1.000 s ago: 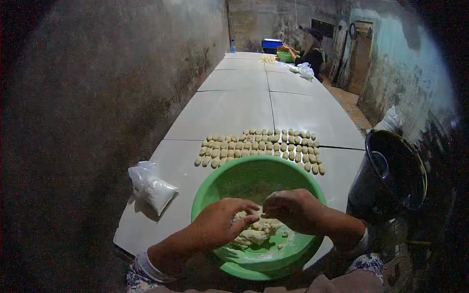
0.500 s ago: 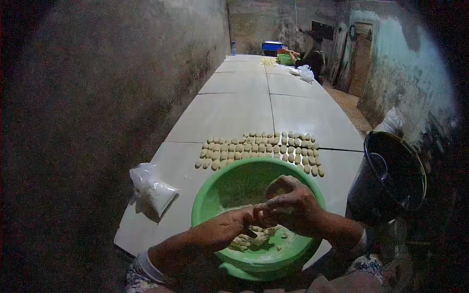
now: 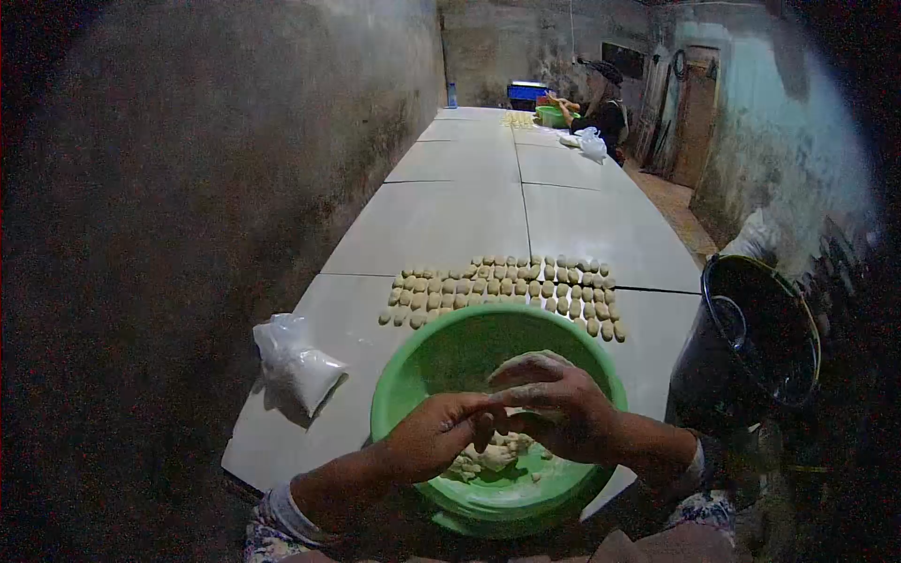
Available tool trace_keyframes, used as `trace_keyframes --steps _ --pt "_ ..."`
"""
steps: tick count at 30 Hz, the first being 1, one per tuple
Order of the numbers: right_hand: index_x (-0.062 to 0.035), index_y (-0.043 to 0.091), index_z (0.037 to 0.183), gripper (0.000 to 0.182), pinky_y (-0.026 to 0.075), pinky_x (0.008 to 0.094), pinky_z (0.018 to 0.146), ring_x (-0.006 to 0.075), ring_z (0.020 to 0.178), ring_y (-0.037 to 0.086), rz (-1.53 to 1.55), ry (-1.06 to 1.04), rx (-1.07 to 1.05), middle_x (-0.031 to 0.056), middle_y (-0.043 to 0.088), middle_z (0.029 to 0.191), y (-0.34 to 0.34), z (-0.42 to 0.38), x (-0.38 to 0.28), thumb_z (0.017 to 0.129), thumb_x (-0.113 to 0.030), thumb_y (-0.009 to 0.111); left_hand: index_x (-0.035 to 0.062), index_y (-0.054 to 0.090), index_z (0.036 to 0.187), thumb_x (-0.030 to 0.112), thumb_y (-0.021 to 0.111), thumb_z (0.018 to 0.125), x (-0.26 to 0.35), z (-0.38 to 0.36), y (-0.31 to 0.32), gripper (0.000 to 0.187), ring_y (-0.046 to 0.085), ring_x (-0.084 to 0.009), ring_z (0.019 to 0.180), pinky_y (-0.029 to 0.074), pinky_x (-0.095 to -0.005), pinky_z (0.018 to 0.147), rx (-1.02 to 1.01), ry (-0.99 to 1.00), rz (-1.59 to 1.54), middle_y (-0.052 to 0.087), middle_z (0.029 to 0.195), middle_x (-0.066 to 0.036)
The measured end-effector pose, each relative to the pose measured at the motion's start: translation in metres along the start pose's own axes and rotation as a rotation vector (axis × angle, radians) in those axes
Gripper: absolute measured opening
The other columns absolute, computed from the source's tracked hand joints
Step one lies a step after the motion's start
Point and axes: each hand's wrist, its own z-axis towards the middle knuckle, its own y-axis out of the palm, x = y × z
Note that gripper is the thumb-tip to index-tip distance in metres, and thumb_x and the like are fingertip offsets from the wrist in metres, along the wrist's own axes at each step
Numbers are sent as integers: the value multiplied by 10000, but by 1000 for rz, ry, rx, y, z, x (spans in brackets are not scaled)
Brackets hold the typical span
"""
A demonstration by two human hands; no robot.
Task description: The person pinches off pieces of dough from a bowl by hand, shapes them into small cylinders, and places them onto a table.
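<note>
Over a green plastic basin [image 3: 384, 399] my two hands meet at the fingertips. My left hand [image 3: 439, 433] is closed, its thumb and fingers bent inward. Above it curves my right hand [image 3: 561, 402], its floury fingers bent down onto the left fingertips. Whatever lies between them is hidden. On the basin floor below are crumbly lumps of pale dough [image 3: 496, 457] and loose flour. Just beyond the basin, small oval dough pieces [image 3: 507, 286] lie in several rows on the white table [image 3: 450, 220].
A clear plastic bag of white powder [image 3: 298, 371] sits at the table's left side. At the right edge stands a black bucket [image 3: 718, 347]. Far down the table another person [image 3: 601, 117] works at a green basin [image 3: 552, 116], near a blue container [image 3: 526, 92]. A wall [image 3: 216, 188] runs along the left.
My left hand has turned and its fingers have curled in. My right hand has shifted slightly left, its raised fingers lowering and straightening over the left fingertips. The dough rows look the same.
</note>
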Motion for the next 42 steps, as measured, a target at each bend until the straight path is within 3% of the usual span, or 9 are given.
trace_keyframes --steps 3,7,10,15,20,22,27,35,42 --pt "-119 652 976 205 448 433 817 325 964 571 7 71 -4 107 610 1020 -4 -2 -1 775 -125 693 5 565 856 302 476 985 2 1 -1 336 498 -97 742 432 -269 717 -111 71 6 538 763 -6" --pt "-102 628 894 158 454 421 797 320 933 576 17 94 34 109 605 995 -2 -1 -2 756 -112 703 7 503 1198 199 510 966 0 2 -4 302 516 -107 914 431 -265 844 -287 23 -126 563 977 -27" --pt "-100 621 923 186 458 421 816 326 960 569 27 112 1 115 595 1020 -3 -2 -2 756 -89 703 16 493 1243 156 510 960 18 -2 6 316 514 -102 926 431 -264 851 -166 -61 -185 563 991 -25" --pt "-61 563 1031 292 462 399 846 321 982 569 149 135 134 142 581 1013 0 2 -8 775 -59 705 45 543 1117 299 442 998 -4 -1 2 298 357 -38 552 337 -211 507 -98 -24 -96 423 647 59" --pt "-39 524 1081 353 466 375 832 318 961 582 230 139 151 163 577 990 -2 1 -5 789 -79 718 65 515 875 394 419 987 0 1 0 360 375 -40 570 353 -211 514 -80 -44 -147 430 670 45" --pt "-36 528 1063 337 470 383 816 326 929 591 174 100 157 166 574 971 -1 2 -4 787 -77 718 58 505 887 399 401 992 -3 3 -1 372 413 -48 613 386 -208 557 -36 133 -268 449 718 26" --pt "-29 530 1040 301 474 389 806 333 920 585 160 96 159 164 571 980 -2 1 1 791 -63 696 25 390 1354 292 436 998 6 4 0 447 574 -130 799 482 -269 739 -1 18 -234 603 920 -59" --pt "-91 595 1147 340 493 410 829 339 950 594 66 164 61 153 580 1033 -4 1 -5 811 -63 642 -3 573 1191 282 474 987 1 4 -6 364 572 -103 932 459 -270 860 -95 25 -147 642 1007 -52" --pt "-143 639 1054 230 497 412 776 314 888 605 -93 101 -51 114 615 1001 -4 -2 -1 828 -106 621 -17 587 1138 323 478 983 2 5 -2 389 541 -115 960 432 -290 869 -78 86 -45 627 1031 -66"
